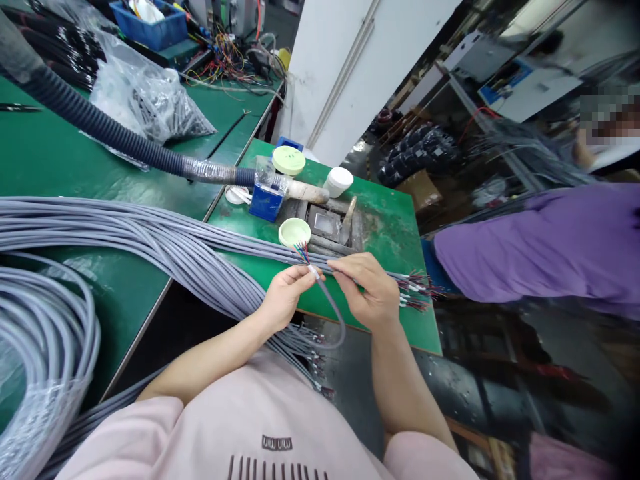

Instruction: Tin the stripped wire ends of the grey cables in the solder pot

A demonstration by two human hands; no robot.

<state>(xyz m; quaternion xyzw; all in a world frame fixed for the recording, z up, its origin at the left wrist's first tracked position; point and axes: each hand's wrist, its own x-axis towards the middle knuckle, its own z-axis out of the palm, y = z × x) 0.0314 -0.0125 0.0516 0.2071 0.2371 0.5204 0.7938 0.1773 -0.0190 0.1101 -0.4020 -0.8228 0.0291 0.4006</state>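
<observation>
The left hand (pixel 285 297) pinches a grey cable (pixel 334 313) just below its stripped end, its wires (pixel 301 252) pointing up and away over the tabletop (pixel 395 220) edge, while the right hand (pixel 370 293), fingers curled, meets it from the right, whether gripping I cannot tell.

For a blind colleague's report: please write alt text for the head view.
The left hand pinches the stripped end of a grey cable, coloured wires fanning out, with the right hand close beside it. A bundle of grey cables crosses a green bench.
</observation>
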